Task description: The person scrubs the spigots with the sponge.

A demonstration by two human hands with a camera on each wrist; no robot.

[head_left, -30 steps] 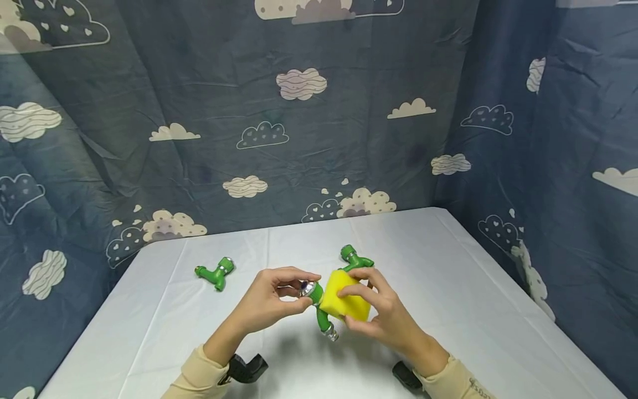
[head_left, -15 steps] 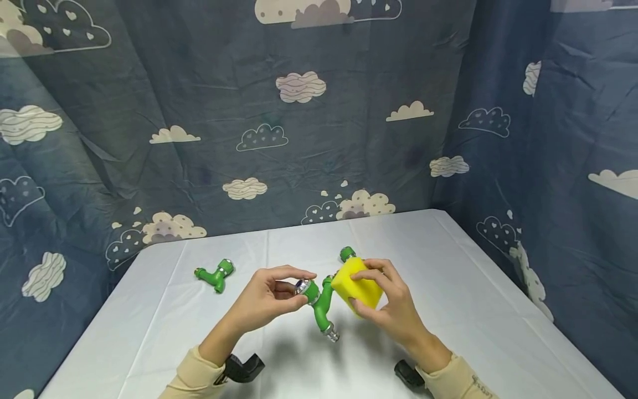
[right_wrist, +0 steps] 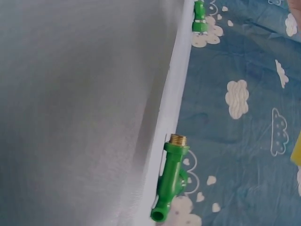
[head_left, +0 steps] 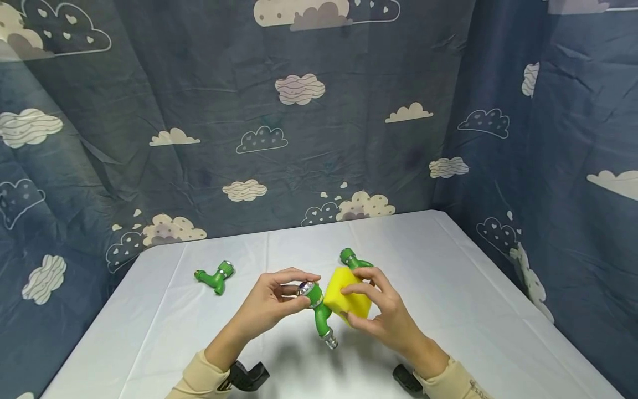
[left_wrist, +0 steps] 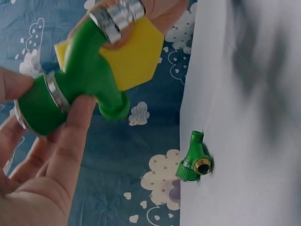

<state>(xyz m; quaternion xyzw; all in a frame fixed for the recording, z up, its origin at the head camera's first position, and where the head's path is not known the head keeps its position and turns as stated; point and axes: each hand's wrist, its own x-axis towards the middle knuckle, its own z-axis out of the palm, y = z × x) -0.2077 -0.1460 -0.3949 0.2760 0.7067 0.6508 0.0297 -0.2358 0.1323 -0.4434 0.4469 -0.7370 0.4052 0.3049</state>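
My left hand [head_left: 274, 299] pinches a green tap [head_left: 321, 317] by its round chrome-topped knob, between thumb and fingers. The tap hangs above the table, its silver nozzle pointing down toward me. In my right hand [head_left: 384, 302] is a yellow sponge [head_left: 344, 296], gripped between thumb and fingertips and held against the tap's side. The left wrist view has the green tap [left_wrist: 84, 70] close up, with the sponge [left_wrist: 134, 56] behind it and part of the right hand above. Only a corner of the sponge [right_wrist: 296, 153] enters the right wrist view.
A second green tap [head_left: 215, 277] lies on the white table [head_left: 149, 310] at the left. Another green tap [head_left: 351, 257] lies behind the sponge, partly covered by it. Dark cloud-patterned cloth [head_left: 324, 138] hangs behind and beside the table.
The sponge moved right and away, exposing more of the held tap, then came back left against it. My left hand shifted slightly left and back, still gripping the knob.
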